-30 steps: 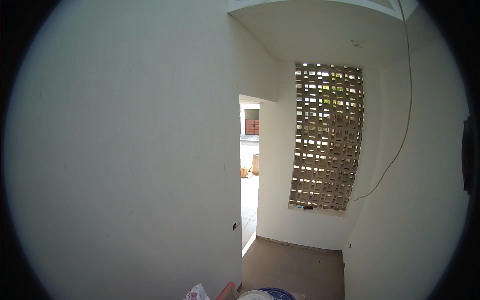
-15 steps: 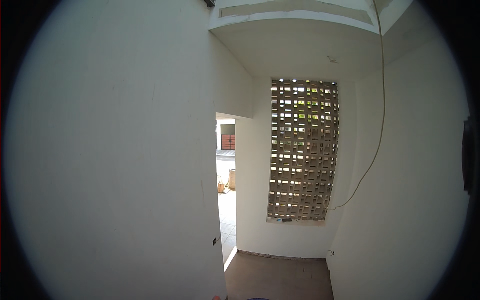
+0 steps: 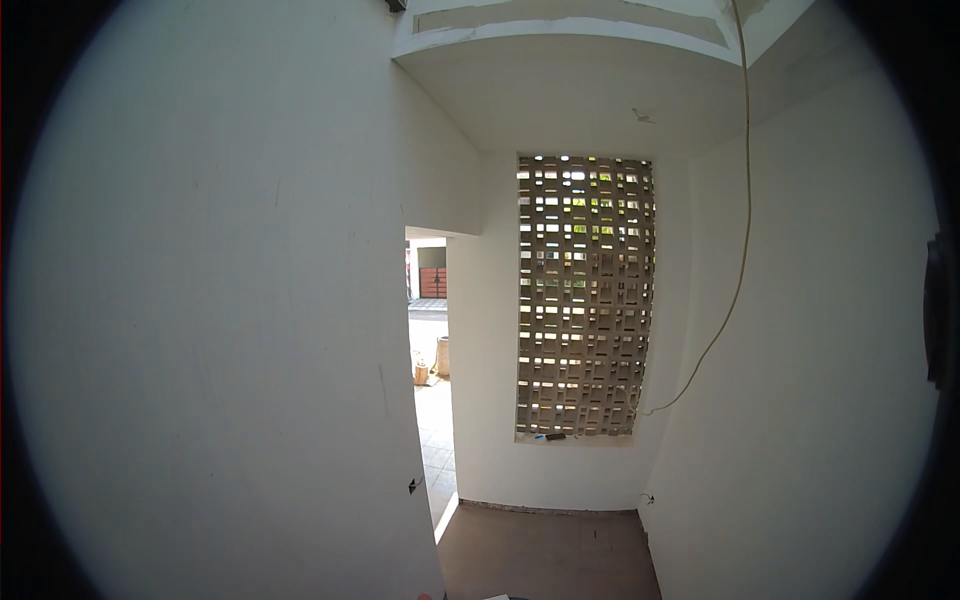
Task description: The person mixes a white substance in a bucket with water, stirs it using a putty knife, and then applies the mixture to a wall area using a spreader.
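Note:
At the lower edge, left of the middle, a small skin-coloured sliver (image 3: pixel 425 597) shows. It looks like a fingertip of my left hand; the rest of that hand is below the picture. Close by on its right, the edge of something pale (image 3: pixel 496 598) just comes into view, too little of it to name. My right hand is out of sight. Whether either hand holds anything is hidden.
A plain white wall (image 3: pixel 230 300) fills the left side, with a doorway (image 3: pixel 430 400) at its far end. Ahead stands a pierced block screen (image 3: pixel 585 300) with small items on its sill. A cable (image 3: pixel 747 180) hangs at the right, above brown floor (image 3: pixel 540 555).
The whole room has shifted slightly left in the view. A dark blue curved edge at the bottom has given way to a pale one, and the skin-coloured sliver shows less.

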A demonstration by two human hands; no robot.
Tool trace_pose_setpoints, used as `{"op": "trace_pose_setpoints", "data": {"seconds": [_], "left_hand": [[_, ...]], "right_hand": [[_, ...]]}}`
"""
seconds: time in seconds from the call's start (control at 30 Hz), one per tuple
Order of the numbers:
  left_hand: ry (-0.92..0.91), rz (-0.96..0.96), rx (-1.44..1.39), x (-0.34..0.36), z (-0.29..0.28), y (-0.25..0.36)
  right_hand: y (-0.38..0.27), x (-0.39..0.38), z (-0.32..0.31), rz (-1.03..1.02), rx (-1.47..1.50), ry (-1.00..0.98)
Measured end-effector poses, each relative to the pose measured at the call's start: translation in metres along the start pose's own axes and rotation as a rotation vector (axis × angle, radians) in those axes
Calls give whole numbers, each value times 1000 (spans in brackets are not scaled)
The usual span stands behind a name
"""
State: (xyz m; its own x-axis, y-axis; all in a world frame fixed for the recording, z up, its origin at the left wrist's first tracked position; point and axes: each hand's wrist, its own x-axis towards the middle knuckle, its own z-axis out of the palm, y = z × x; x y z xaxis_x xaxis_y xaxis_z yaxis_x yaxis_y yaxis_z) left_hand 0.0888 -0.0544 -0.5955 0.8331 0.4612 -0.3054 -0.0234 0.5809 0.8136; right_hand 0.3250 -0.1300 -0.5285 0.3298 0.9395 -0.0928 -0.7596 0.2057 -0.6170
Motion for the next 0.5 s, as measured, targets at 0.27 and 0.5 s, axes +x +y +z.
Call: {"op": "trace_pose_setpoints", "data": {"seconds": [0.27, 0.5], "left_hand": [[79, -177, 399, -1, -21, -4], [138, -303, 941, -27, -22, 0]], "right_hand": [[-12, 17, -40, -32, 227, 169], [-106, 42, -65, -298, 239, 313]]}}
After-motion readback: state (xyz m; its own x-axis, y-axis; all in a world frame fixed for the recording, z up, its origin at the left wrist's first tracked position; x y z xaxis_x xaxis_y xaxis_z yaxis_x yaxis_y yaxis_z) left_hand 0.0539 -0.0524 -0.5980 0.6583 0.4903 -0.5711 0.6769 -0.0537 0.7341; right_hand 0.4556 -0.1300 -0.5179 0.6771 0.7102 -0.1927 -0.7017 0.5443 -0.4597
